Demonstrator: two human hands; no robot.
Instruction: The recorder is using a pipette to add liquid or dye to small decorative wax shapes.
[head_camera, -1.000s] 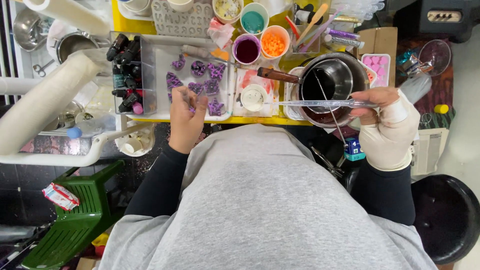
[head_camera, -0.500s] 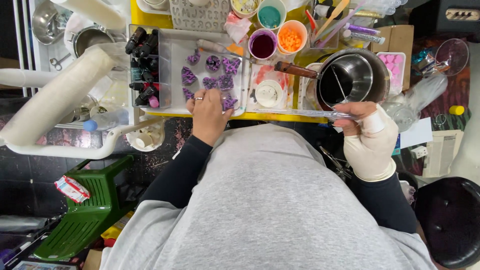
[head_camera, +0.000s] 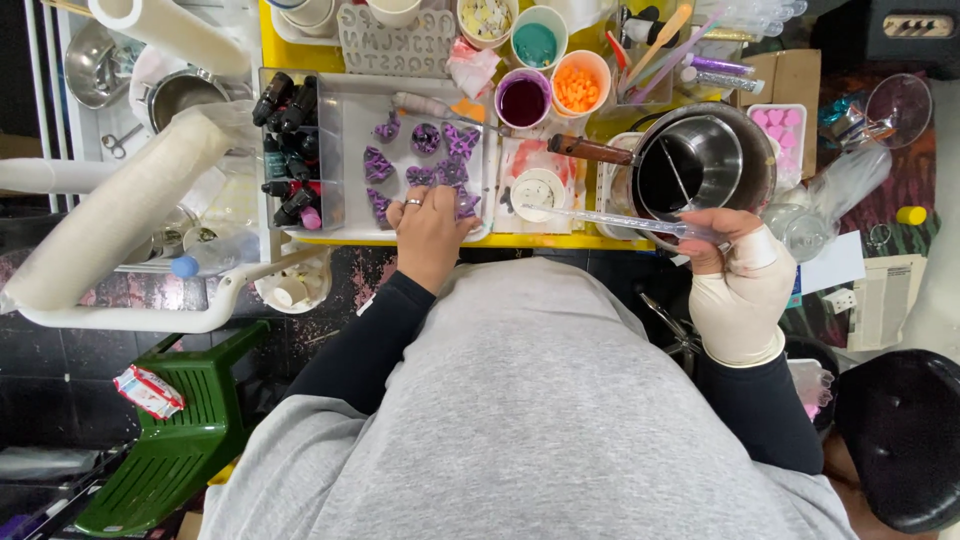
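- Clear tray (head_camera: 352, 150): the landmark; rectangular, on the yellow table (head_camera: 450, 241), holding purple moulded pieces (head_camera: 425, 160).
- Left hand (head_camera: 430, 228): bare, ring on one finger, resting on the tray's near edge, fingers curled down onto the purple pieces nearest the person; whether it grips one cannot be told.
- Right hand (head_camera: 735, 270): in a pale wrap or glove, well right of the tray, fingers closed on a long clear pipette (head_camera: 610, 219) held crosswise, its tip pointing back toward the tray.
- Steel saucepan (head_camera: 700, 160): right of the tray, wooden handle toward it, just beyond the right hand; dark inside.
- Small white lid or dish (head_camera: 538, 190): between tray and saucepan, under the pipette's tip end.
- Dropper bottles (head_camera: 290, 150): dark, in a row along the tray's left side.
- Cups (head_camera: 550, 85): beyond the tray's far right corner, holding dark purple, orange and teal contents.
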